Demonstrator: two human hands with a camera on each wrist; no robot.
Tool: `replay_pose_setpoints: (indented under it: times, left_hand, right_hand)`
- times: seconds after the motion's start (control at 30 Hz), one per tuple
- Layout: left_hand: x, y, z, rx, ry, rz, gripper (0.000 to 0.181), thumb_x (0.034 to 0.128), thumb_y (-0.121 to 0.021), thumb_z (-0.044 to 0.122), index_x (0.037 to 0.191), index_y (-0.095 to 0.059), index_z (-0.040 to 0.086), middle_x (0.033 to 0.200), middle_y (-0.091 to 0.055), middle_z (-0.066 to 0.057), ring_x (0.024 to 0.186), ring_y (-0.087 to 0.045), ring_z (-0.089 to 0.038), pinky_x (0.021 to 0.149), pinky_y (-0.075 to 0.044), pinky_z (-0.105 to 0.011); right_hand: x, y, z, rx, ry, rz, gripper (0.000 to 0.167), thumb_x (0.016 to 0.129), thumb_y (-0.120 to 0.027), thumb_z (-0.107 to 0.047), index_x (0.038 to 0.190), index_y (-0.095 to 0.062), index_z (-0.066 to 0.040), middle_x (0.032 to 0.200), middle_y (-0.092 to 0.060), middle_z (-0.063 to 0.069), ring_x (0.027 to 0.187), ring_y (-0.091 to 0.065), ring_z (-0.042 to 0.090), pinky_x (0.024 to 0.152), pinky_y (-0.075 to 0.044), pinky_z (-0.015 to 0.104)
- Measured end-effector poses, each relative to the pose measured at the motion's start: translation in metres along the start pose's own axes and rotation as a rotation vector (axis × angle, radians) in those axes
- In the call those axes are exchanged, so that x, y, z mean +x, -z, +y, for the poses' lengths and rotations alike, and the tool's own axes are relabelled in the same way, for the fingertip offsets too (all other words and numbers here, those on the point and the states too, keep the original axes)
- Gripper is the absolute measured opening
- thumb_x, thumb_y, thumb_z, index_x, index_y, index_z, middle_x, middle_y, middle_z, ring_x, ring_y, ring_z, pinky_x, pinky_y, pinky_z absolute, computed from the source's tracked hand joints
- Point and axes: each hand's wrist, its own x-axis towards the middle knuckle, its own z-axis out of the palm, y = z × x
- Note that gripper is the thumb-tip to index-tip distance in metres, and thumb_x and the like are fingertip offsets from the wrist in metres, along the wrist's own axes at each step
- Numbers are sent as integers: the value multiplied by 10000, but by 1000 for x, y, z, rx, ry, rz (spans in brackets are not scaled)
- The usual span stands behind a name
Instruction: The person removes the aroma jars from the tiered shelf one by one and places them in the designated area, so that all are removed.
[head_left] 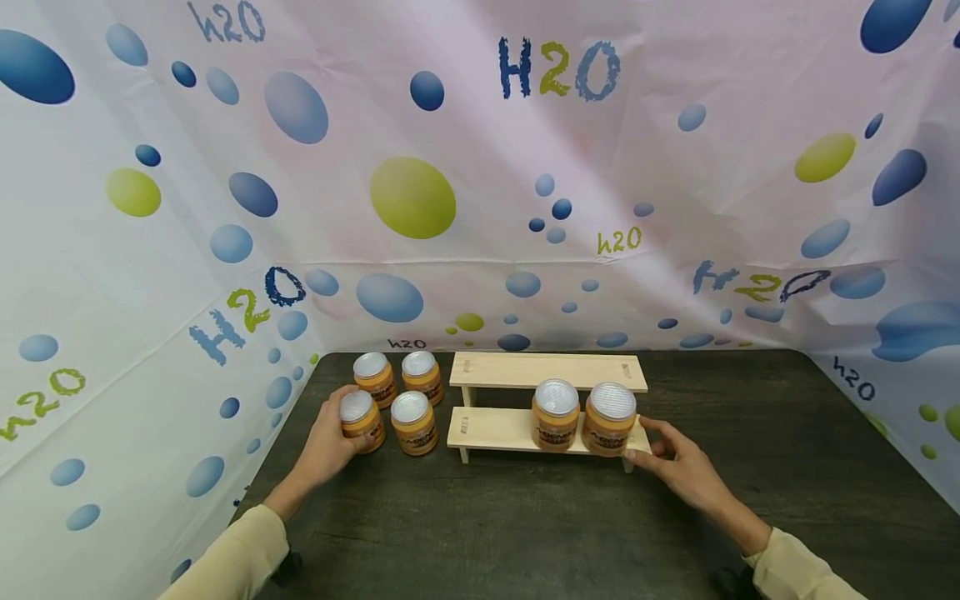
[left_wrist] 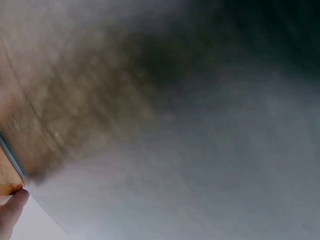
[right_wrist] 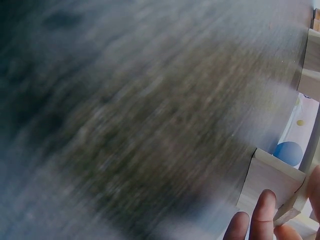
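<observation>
My left hand point(head_left: 327, 442) grips an orange-brown jar point(head_left: 362, 423) with a pale silvery lid, the front-left one of a cluster on the dark table. Beside it are another front jar point(head_left: 414, 424) and two rear jars point(head_left: 374, 379). At the right end of the low two-tier wooden shelf point(head_left: 491, 428), my right hand point(head_left: 682, 471) holds the lower tier's end. On that tier, toward the right, two matching jars point(head_left: 556, 414) stand side by side. A fingertip point(left_wrist: 15, 205) touches a jar's edge point(left_wrist: 9, 172) in the left wrist view. The right wrist view has fingers point(right_wrist: 263, 215) at the shelf's leg point(right_wrist: 272, 180).
The shelf's upper tier point(head_left: 547, 371) runs behind the lower one, in the middle of the dark wood-grain table point(head_left: 480, 525). A white backdrop point(head_left: 480, 150) with blue and green dots and "H2O" lettering rises behind and at both sides.
</observation>
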Motion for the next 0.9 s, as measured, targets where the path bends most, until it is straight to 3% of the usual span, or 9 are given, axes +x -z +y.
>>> replay_pose_setpoints:
  times: [0.4,0.53,0.73,0.9]
  left_hand:
    - [-1,1,-2,-6,-26,-27,916,844,-795,69,1542,-203,44,1390,-380,-334,1270,-479,-499,1005,-440,-649]
    - [-2,12,2,-9,-54,-42,1027,828,-828,140,1585,-138,59,1467,-306,-355,1316,-421,-521,1019,-402,-687]
    - [-3,46,32,38,-147,9,1089,820,-829,171,1609,-87,59,1606,-168,-328,1453,-185,-561,1091,-242,-754]
    - [-9,62,72,-33,-239,53,910,902,-758,214,1604,-189,109,1597,-304,-244,1461,-286,-468,1123,-276,-696]
  right_hand:
    - [0,1,0,-7,10,1,770,932,-693,-448,1537,-375,-94,1068,-621,142,852,-559,192,660,-432,327]
    - [0,1,-1,-8,16,-2,773,935,-687,-456,1537,-372,-89,1068,-618,139,852,-556,185,656,-429,325]
    - [0,0,-1,-5,15,2,773,928,-695,-457,1531,-382,-89,1051,-609,133,851,-550,189,663,-430,322]
    - [1,-1,1,-7,15,7,772,927,-700,-450,1530,-384,-86,1041,-607,130,848,-542,201,667,-423,327]
